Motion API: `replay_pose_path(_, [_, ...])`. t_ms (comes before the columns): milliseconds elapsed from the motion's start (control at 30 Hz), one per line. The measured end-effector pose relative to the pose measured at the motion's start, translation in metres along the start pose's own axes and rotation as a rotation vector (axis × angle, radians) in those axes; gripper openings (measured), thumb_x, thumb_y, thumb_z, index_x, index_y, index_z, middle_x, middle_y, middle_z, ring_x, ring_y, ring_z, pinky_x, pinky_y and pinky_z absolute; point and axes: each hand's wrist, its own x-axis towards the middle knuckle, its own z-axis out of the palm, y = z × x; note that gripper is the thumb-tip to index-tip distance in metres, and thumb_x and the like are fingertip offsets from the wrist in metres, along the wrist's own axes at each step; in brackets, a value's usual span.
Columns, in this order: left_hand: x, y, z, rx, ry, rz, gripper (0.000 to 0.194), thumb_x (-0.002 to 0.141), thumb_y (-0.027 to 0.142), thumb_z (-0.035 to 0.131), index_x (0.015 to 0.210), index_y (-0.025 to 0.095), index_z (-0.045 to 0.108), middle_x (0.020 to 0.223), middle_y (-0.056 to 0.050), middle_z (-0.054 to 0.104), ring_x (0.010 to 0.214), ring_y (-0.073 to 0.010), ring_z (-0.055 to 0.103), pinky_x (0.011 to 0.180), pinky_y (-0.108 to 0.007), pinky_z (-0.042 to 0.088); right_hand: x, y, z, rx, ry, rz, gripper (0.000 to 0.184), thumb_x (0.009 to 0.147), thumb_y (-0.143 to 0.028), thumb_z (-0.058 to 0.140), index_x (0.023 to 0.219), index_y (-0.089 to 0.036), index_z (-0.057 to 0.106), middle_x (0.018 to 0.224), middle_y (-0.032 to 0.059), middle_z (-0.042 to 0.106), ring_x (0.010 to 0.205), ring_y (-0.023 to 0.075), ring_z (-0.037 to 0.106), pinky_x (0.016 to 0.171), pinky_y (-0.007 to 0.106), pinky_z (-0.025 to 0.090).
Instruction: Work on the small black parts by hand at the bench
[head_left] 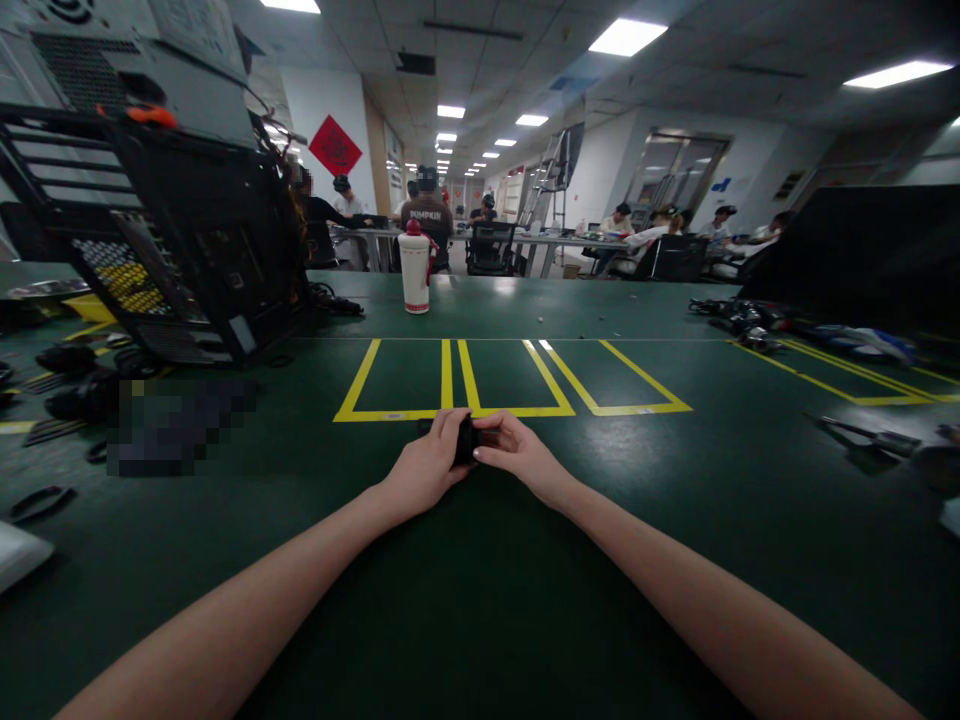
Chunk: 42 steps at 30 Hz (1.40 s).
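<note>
left hand is gripping a small black thing mid-frame, probably keeping it steady, while the right hand is pinching its right side, maybe for finer control

Bare forearms angled inward, left grip beside right grip, fingers bent.

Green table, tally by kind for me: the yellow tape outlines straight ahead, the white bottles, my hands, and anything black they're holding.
Yellow tape outlines: 3
White bottle: 1
Hands: 2, left hand and right hand
Black item: at least 1, partly hidden by fingers
Total: at least 7
</note>
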Motion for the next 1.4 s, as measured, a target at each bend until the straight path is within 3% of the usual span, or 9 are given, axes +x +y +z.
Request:
replay_pose_path(100, [0.0004,0.0004,0.0005,-0.004,0.001,-0.007,0.057,0.075,0.027,0.051,0.121,0.025,0.016,0.127,-0.007,0.029,0.096,-0.022,0.053,0.074,-0.035,0.048,0.0,-0.0004,0.0013,-0.027,0.034,0.001,0.028,0.068,-0.018,0.06,0.094,-0.022,0.051,0.102,0.0014,0.054,0.101,0.0169,0.051,0.091,0.038,0.04])
replay_pose_path(200, [0.0003,0.0004,0.0008,-0.005,-0.004,-0.009,0.058,0.075,0.026,0.051,0.121,0.025,0.015,0.127,-0.008,0.029,0.093,-0.0208,0.054,0.072,-0.034,0.049,0.0014,-0.0001,0.0006,-0.055,0.062,0.025,0.036,0.068,-0.019,0.06,0.101,-0.022,0.049,0.108,0.0029,0.052,0.104,0.0171,0.05,0.094,0.039,0.038])
replay_pose_path(433, [0.0002,-0.0006,0.0021,0.025,0.005,-0.01,0.061,0.073,0.025,0.053,0.121,0.024,0.015,0.124,-0.008,0.032,0.093,-0.0221,0.054,0.072,-0.035,0.049,0.0037,0.0039,-0.0016,0.013,-0.007,-0.003,0.04,0.062,-0.013,0.065,0.097,-0.021,0.049,0.104,0.002,0.052,0.101,0.0165,0.051,0.095,0.038,0.036])
replay_pose_path(633, [0.0007,0.0001,0.0017,0.016,0.01,-0.005,0.058,0.075,0.026,0.05,0.12,0.025,0.015,0.126,-0.008,0.03,0.096,-0.0217,0.053,0.073,-0.035,0.048,0.0005,-0.0005,0.0011,-0.009,0.026,-0.012,0.028,0.068,-0.017,0.06,0.093,-0.022,0.05,0.101,0.0012,0.054,0.098,0.0166,0.053,0.091,0.039,0.039])
replay_pose_path(833, [0.0003,0.001,0.0005,-0.003,0.003,-0.017,0.059,0.074,0.025,0.052,0.121,0.025,0.016,0.127,-0.007,0.029,0.095,-0.0218,0.053,0.073,-0.034,0.049,0.003,-0.0018,-0.0002,-0.036,0.036,0.059,0.039,0.068,-0.017,0.06,0.105,-0.022,0.048,0.11,0.0038,0.052,0.104,0.0174,0.049,0.094,0.039,0.037])
replay_pose_path(1033, [-0.0009,0.0024,-0.0025,-0.021,-0.034,-0.037,0.059,0.074,0.025,0.051,0.121,0.027,0.015,0.128,-0.007,0.029,0.098,-0.0218,0.052,0.075,-0.035,0.048,0.002,0.0005,-0.0002,-0.026,0.011,0.003,0.038,0.063,-0.014,0.064,0.097,-0.022,0.049,0.105,0.0015,0.053,0.101,0.0163,0.051,0.094,0.038,0.038])
replay_pose_path(1233, [-0.0003,0.0027,-0.0017,-0.023,-0.011,-0.014,0.057,0.075,0.026,0.051,0.121,0.025,0.016,0.127,-0.006,0.029,0.097,-0.0225,0.053,0.074,-0.035,0.049,0.001,0.0007,0.001,-0.04,0.032,-0.008,0.029,0.068,-0.019,0.06,0.095,-0.022,0.05,0.101,0.0015,0.054,0.097,0.0165,0.053,0.089,0.038,0.042])
replay_pose_path(1400, [0.001,0.0047,-0.0006,0.024,-0.01,-0.048,0.056,0.074,0.025,0.05,0.12,0.024,0.017,0.126,-0.008,0.03,0.095,-0.0239,0.054,0.073,-0.037,0.048,0.003,-0.0001,-0.0001,-0.061,0.041,0.028,0.038,0.067,-0.019,0.061,0.103,-0.022,0.049,0.107,0.0037,0.053,0.102,0.0175,0.051,0.093,0.04,0.038])
